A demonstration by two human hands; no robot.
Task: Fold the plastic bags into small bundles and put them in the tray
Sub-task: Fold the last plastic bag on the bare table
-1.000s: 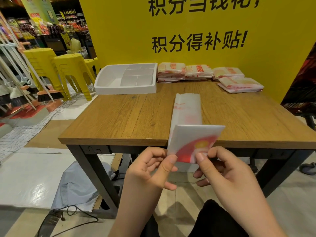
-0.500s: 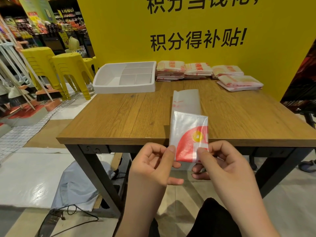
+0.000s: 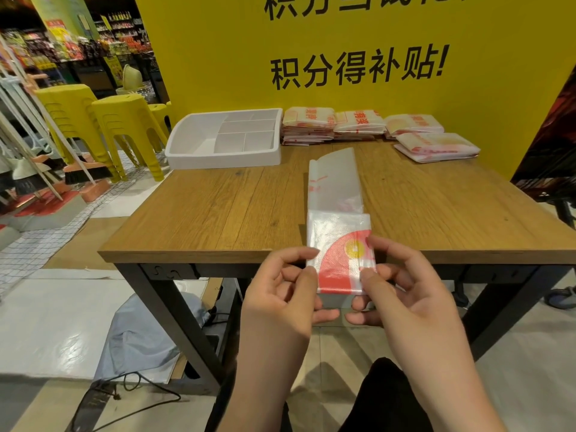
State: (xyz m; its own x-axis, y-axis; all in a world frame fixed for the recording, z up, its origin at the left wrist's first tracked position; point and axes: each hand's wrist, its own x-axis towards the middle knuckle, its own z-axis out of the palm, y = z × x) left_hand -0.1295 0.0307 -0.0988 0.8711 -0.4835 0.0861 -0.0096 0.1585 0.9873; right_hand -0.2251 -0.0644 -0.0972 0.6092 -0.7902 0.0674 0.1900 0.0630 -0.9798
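Left hand (image 3: 280,294): thumb and fingers pinch the near left edge of the plastic bag (image 3: 335,235).
Right hand (image 3: 405,294): pinches the near right edge, thumb on the red print.
Bag position: a narrow strip, its near end folded over and held at the front edge of the table (image 3: 218,213). The far end lies flat on the wood, pointing to the back.
Risk, fold: the film looks slick. If either pinch eases, the fold will probably spring open or skew.
Risk, edge: the held part overhangs the table front, so a slip would likely drop it floorward.
Room: bare wood on both sides of the strip.
Tray (image 3: 224,157): white, divided, at the far left corner, well apart from the hands.
Bag stacks (image 3: 308,126): along the back edge, just beside the tray. A careless reach could nudge them.
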